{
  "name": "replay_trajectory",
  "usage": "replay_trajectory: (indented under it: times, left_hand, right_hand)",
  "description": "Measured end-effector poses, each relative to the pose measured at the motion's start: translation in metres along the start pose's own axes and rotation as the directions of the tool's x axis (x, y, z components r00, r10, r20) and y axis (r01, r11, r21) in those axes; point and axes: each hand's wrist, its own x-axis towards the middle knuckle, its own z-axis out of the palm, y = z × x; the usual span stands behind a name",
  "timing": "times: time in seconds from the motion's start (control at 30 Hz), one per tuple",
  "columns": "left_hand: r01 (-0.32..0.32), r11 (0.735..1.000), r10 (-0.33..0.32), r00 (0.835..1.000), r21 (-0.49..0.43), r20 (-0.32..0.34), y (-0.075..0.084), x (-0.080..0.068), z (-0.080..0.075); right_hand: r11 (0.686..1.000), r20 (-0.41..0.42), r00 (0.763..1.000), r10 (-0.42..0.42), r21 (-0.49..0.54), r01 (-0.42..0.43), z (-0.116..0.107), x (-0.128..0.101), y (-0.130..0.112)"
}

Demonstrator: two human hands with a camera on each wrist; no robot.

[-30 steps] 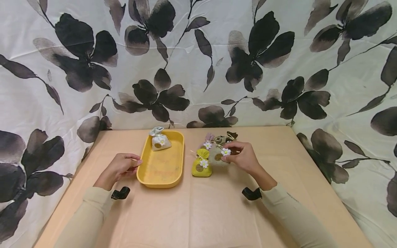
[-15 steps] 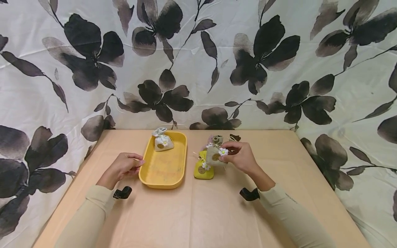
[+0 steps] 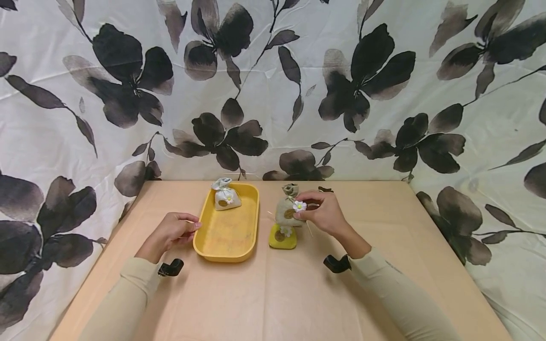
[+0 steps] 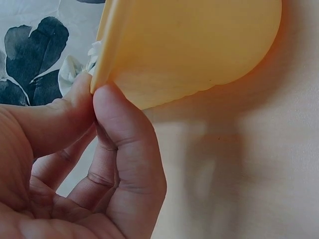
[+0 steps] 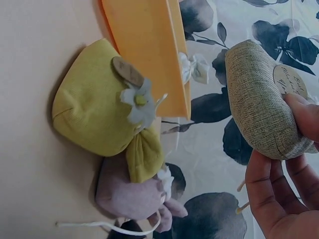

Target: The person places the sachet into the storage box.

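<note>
On the tan surface (image 3: 273,293), the left hand (image 3: 172,232) pinches the near-left rim of a yellow tray (image 3: 228,232) holding a white sachet (image 3: 225,195). The right hand (image 3: 324,215) grips a grey-green sachet (image 3: 286,208), lifted above a yellow sachet (image 3: 282,238) and a lilac sachet (image 5: 127,191).

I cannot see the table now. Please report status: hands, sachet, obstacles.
Left hand pinches yellow tray rim. Right hand holds grey-green sachet off table. Yellow sachet directly below.

Yellow sachet (image 3: 282,237) stands between grey sachet (image 3: 286,211) and tray (image 3: 251,222).
</note>
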Motion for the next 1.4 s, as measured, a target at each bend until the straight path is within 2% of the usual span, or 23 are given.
replay_trajectory:
  times: [0.47,0.67,0.9,1.4]
  left_hand:
    - [0.009,1.000,-0.009,1.000,-0.005,-0.015,0.002,0.000,-0.001]
    - [0.005,1.000,-0.005,0.999,-0.002,-0.033,0.001,0.000,-0.003]
    - [-0.005,1.000,0.005,1.000,-0.007,-0.022,-0.002,0.003,0.000]
    - [-0.002,1.000,0.002,0.999,0.006,-0.032,-0.001,0.005,-0.001]
  right_hand:
    - [0.998,0.033,0.999,-0.035,0.057,0.033,0.018,0.017,-0.008]
    - [0.997,0.039,0.998,-0.059,0.055,0.057,0.027,0.023,-0.012]
    - [0.995,0.034,0.996,-0.084,0.049,0.083,0.034,0.028,-0.013]
    - [0.997,0.035,0.997,-0.070,0.047,0.069,0.049,0.039,-0.022]
